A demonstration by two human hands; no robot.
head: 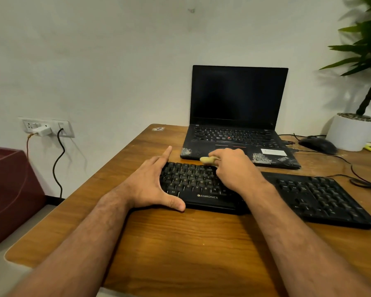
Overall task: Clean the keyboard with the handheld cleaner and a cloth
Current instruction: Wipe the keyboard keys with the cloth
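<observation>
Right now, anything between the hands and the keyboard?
Nothing visible. The left hand braces the left end of the keyboard; the right hand is over the keys, pinching a small yellowish object at the top row.

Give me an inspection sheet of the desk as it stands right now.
Surface: wooden desk, sticker scrap at its far corner.
Job's things: black Zebronics keyboard; small yellowish cloth; handheld cleaner not seen.
Clutter: open ThinkPad laptop, screen dark; black mouse; yellow highlighter.
Hands: left hand braces the keyboard's left end, fingers straight; right hand pinches the cloth over the top key row.
Cables: black cables trail right; wall-socket cord.
Surroundings: potted plant, maroon box.
</observation>
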